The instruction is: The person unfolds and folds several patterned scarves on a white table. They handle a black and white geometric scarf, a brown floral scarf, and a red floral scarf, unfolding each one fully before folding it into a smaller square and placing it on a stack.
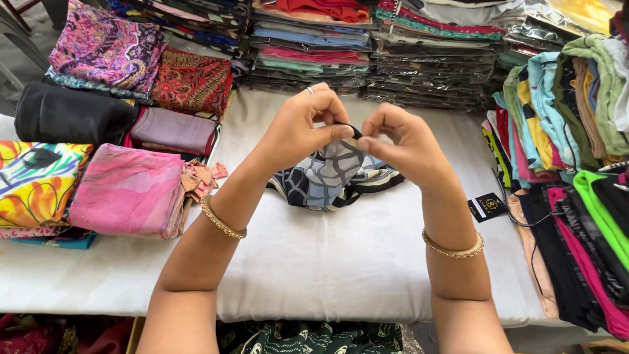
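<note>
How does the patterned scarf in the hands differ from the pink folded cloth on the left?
The patterned scarf is navy, grey and white, bunched loosely, pinched by both hands; the pink folded cloth is marbled pink, folded flat, untouched. Both rest on the white-covered table.

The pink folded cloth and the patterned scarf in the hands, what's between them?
In the head view, only the left forearm and bare white table cover separate pink cloth from scarf.
</note>
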